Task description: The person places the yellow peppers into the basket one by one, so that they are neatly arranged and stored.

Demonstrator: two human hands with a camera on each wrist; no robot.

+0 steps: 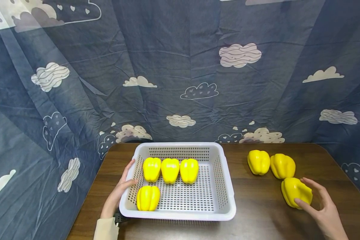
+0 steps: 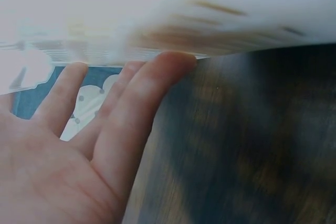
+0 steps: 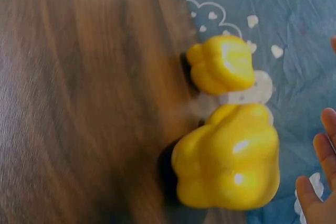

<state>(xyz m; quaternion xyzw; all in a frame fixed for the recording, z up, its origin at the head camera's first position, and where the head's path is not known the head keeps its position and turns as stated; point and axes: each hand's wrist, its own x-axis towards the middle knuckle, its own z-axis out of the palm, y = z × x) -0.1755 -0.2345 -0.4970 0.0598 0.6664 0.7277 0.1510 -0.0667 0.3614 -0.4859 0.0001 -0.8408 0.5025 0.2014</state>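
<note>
Three peppers [image 1: 283, 166] right of the basket [image 1: 177, 216], four inside. Seemingly at the grasping step, with right hand [image 1: 324, 209] parted wide about the frontmost; touching the basket's left rim (probably steadying) with left hand [image 1: 118, 189] fairly straight. Likely calls next for closing round that pepper.

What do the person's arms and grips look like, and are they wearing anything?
There are no gloves on them. At the left grip, there's a cream sleeve and a black band with a tiny shiny bit. By the right grip, no sleeve shows.
</note>
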